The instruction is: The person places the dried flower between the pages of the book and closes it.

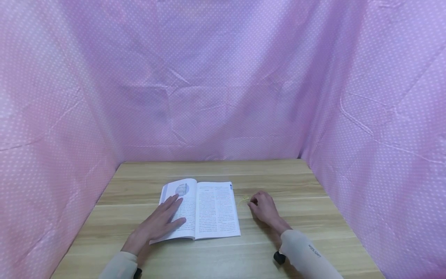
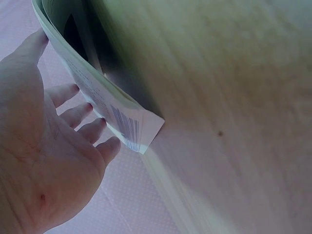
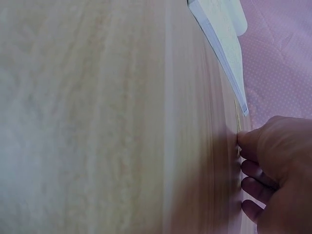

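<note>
An open book [image 1: 217, 209] lies on the wooden table, showing printed text and a round picture on its left page. My left hand [image 1: 156, 224] rests on that left page with its fingers straight and spread. The left wrist view shows the book's raised edge and a barcode [image 2: 127, 124] on its cover, beside the fingers. To the right of the book, my right hand [image 1: 265, 209] is down at the tabletop, fingers curled. Its thumb and fingertips pinch the end of a thin yellow strip [image 1: 244, 199], whose exact kind is too small to tell.
The wooden table [image 1: 216, 170] stands inside pink dotted curtains [image 1: 223, 97] at the back and both sides. A black band [image 1: 279, 257] sits at the right wrist, below a light sleeve [image 1: 306, 252].
</note>
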`<state>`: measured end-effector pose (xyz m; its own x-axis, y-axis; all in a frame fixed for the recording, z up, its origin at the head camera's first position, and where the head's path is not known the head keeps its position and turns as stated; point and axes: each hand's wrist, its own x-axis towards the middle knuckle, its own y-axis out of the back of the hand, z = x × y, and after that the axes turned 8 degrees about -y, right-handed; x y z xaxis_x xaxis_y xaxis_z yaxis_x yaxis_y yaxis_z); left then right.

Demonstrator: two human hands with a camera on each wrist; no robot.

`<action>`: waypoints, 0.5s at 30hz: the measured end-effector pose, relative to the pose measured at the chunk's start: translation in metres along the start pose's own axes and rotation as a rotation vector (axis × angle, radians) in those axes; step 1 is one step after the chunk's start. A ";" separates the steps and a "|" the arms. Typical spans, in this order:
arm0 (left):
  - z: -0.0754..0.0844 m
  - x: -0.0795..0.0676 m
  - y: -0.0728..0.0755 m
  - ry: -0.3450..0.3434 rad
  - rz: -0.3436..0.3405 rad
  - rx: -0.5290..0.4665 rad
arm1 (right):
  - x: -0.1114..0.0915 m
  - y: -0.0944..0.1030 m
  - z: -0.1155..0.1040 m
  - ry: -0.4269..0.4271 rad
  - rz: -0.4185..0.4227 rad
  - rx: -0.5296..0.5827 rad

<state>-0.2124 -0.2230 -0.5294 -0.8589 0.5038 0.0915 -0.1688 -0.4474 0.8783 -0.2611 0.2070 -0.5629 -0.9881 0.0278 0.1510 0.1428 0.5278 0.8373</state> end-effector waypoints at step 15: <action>-0.005 -0.001 -0.003 -0.002 0.004 0.008 | 0.001 0.002 0.001 -0.049 0.027 -0.008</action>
<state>-0.2137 -0.2254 -0.5341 -0.8588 0.5034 0.0956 -0.1619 -0.4437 0.8814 -0.2623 0.2091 -0.5619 -0.9854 0.0835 0.1482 0.1700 0.5196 0.8373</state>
